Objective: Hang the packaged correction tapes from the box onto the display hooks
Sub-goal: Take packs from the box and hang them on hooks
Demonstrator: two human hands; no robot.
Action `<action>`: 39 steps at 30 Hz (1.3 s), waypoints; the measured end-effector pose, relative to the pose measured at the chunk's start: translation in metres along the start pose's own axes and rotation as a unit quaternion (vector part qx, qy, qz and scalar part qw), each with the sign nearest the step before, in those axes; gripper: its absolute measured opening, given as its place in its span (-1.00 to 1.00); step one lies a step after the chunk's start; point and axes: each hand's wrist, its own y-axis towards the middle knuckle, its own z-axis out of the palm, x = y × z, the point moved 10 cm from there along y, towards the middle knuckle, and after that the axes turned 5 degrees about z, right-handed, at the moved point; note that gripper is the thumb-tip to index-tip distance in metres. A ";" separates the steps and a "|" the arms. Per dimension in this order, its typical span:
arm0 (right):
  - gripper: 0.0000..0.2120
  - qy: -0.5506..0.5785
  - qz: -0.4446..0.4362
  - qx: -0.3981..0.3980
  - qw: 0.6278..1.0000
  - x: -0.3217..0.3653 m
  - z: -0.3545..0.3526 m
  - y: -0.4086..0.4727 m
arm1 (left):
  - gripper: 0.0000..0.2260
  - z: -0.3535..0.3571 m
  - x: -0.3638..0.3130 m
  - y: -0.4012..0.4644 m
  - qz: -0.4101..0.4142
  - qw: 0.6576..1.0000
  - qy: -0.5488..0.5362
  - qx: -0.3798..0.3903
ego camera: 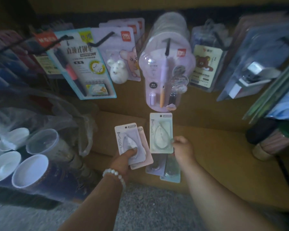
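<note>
The pale green correction tape pack stands upright in the right hand, whose grip is closed on the card's lower right edge. The card's hang hole is at its top, just below the bottom of the lilac pen blister pack, which hangs on a dark display hook.

To the left of the green pack, the left hand holds two more packs together, thumb pressed on the front one: a lilac correction tape pack in front and a pink correction tape pack showing behind it on the right. The grip is closed on both. A beaded bracelet circles that wrist.

Below and between the hands, a few more packs, one lilac and one teal, lie in the open cardboard box, which sits on grey carpet.

Above the box, other carded goods hang in a row of hooks: a blue-bordered fountain pen card at the left, a card with a white mouse-shaped item beside it, and a bear-printed card to the right of the pen blister pack.

At the far left, white cups stand in a group beside crumpled clear plastic. The picture is dim and blurred towards its edges.
</note>
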 end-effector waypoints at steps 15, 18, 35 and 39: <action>-0.89 -0.092 -0.059 0.116 0.987 0.052 -0.012 -0.157 | -0.31 0.007 -0.079 -0.132 0.051 0.997 0.046 0.021; -0.87 -0.088 -0.091 0.131 0.983 0.093 -0.030 -0.211 | -0.32 0.009 -0.116 -0.182 0.061 0.996 0.061 0.013; -0.70 0.105 -0.171 0.108 0.974 0.418 -0.190 -0.398 | -0.42 0.170 -0.400 -0.374 0.207 0.972 0.108 0.020; -0.83 0.105 -0.174 0.088 0.975 0.467 -0.226 -0.418 | -0.52 0.216 -0.448 -0.399 0.211 0.968 0.106 0.080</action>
